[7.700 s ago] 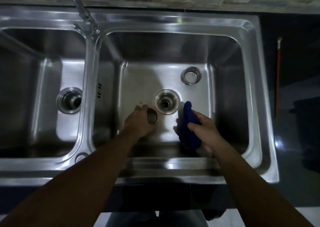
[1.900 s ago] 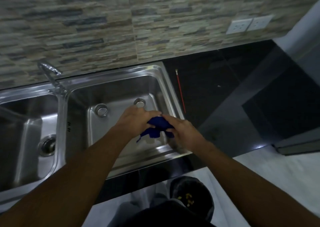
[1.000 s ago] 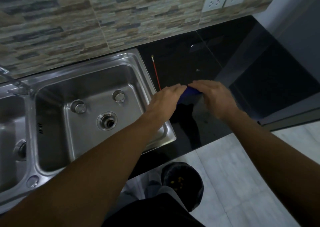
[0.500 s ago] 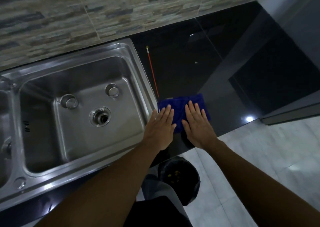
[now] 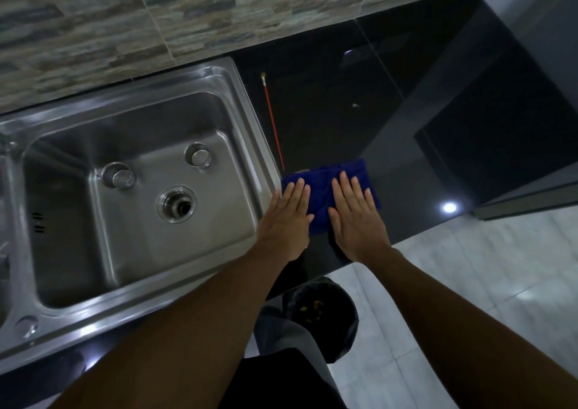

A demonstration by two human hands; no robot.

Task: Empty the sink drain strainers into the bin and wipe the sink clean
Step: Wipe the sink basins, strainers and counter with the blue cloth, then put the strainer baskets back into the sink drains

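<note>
- Both hands and the blue cloth (image 5: 321, 197) have left the sink basin (their position 1.9 s earlier) and now lie on the black countertop (image 5: 328, 111), just right of the sink (image 5: 250, 121) rim.
- Left hand (image 5: 289, 218): released. Its fingers (image 5: 297, 191) are straight, close together and pressed flat on the left part of the cloth.
- Right hand (image 5: 355, 218): released. Its fingers (image 5: 347, 189) are straight, slightly spread and pressed flat on the right part of the cloth.
- Cloth: spread flat under both sets of fingers. A strip shows between the hands, and the far edge extends past the fingertips.
- Red stick (image 5: 273, 124): lies on the countertop beyond the left fingertips, alongside the sink rim. Its near end reaches the far edge of the cloth.
- Two strainers (image 5: 119, 175) (image 5: 197, 155): stand on the basin floor, well to the left of the left fingers. Both are out of the drain opening (image 5: 176, 203), which is uncovered.
- Bin (image 5: 325, 315): stands on the floor on the near side of the wrists. Yellowish scraps are visible inside.
</note>
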